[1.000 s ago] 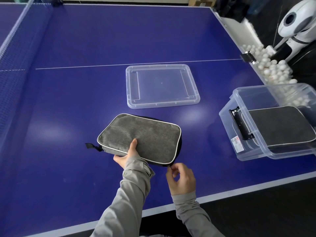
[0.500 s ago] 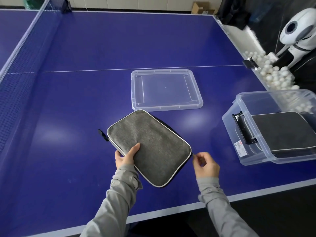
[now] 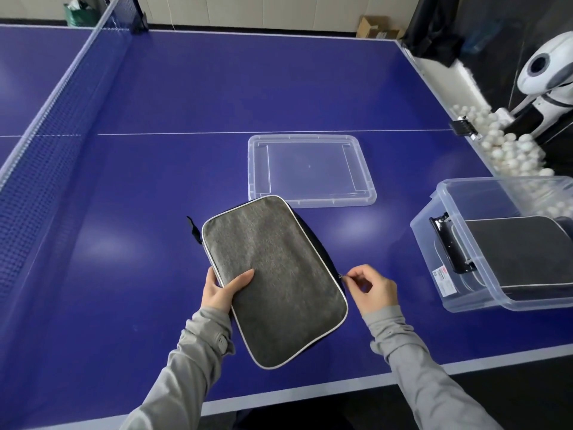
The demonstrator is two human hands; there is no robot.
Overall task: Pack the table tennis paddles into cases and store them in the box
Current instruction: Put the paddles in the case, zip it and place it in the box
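Note:
A grey fabric paddle case [image 3: 273,274] with white piping lies on the blue table near the front edge, long side running away from me. My left hand [image 3: 221,288] grips its left edge, thumb on top. My right hand [image 3: 370,288] pinches the small zipper pull [image 3: 341,276] on the case's right side. A clear plastic box [image 3: 449,265] stands at the right and holds another dark case [image 3: 524,252]. No bare paddle shows.
The box's clear lid [image 3: 310,170] lies flat just beyond the case. The net [image 3: 52,144] runs along the left. Beyond the table's right edge are several white balls [image 3: 508,150] in a trough and a white ball machine [image 3: 548,72].
The case has turned clockwise, now lying lengthwise away from me. My right hand has drawn the zipper pull from the near corner up along the right side.

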